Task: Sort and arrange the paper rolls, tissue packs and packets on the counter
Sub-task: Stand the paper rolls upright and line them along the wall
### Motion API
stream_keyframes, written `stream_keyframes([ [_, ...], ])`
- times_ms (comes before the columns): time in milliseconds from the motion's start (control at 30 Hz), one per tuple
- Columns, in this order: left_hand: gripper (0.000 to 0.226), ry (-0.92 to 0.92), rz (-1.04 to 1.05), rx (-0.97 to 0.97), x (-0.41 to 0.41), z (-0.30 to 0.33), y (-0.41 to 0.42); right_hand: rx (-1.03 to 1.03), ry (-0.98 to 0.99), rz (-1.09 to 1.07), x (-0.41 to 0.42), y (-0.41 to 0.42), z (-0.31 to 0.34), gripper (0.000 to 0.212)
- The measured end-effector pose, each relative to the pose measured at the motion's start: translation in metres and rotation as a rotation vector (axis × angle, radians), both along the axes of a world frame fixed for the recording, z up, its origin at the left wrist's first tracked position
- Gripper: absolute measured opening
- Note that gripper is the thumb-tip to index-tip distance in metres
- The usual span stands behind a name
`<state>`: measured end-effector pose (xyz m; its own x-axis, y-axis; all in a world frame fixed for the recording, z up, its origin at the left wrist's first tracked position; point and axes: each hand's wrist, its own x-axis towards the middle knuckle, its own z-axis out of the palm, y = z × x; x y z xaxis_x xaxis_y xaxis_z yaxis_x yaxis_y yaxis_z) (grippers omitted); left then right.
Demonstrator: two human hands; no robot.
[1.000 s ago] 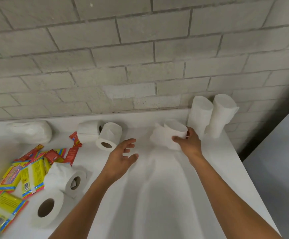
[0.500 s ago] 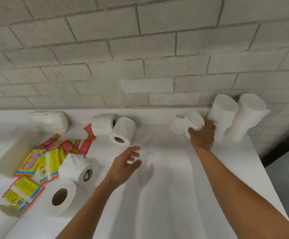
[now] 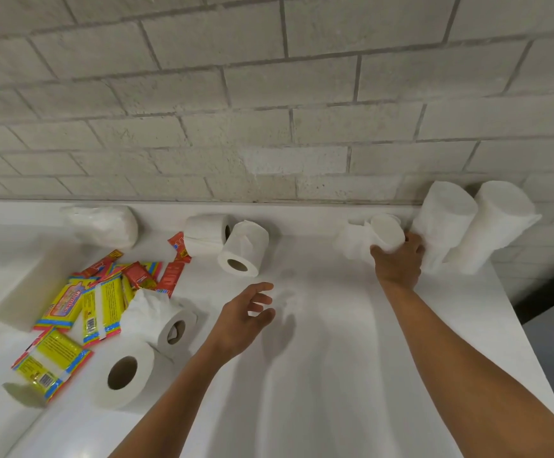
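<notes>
White flat counter (image 3: 335, 375); two tall upright white paper rolls (image 3: 440, 226) just right of the grip; right hand (image 3: 398, 262), fingers curled around a crumpled white paper roll (image 3: 371, 238) by the brick wall; left hand (image 3: 242, 320) hovering, fingers loosely spread, holding nothing; yellow and red packets (image 3: 100, 302) far left.

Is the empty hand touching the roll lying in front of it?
Apart. The head view shows the left hand hanging open, with a clear strip of white counter between its fingertips and the nearest roll.
</notes>
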<state>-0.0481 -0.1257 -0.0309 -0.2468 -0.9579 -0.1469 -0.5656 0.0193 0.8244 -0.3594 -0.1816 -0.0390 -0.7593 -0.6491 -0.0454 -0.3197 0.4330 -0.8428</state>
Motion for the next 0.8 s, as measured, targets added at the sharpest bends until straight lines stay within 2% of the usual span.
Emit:
stream_keyframes([
  [300,0.04,-0.016,-0.009,0.002,-0.002,0.004,0.006,0.083,-0.025,0.098,-0.003,0.008,-0.008,0.093],
  [800,0.039,-0.019,0.071,0.018,0.008,0.022,0.03,0.088,-0.117,0.188,0.01,0.041,-0.013,0.083],
])
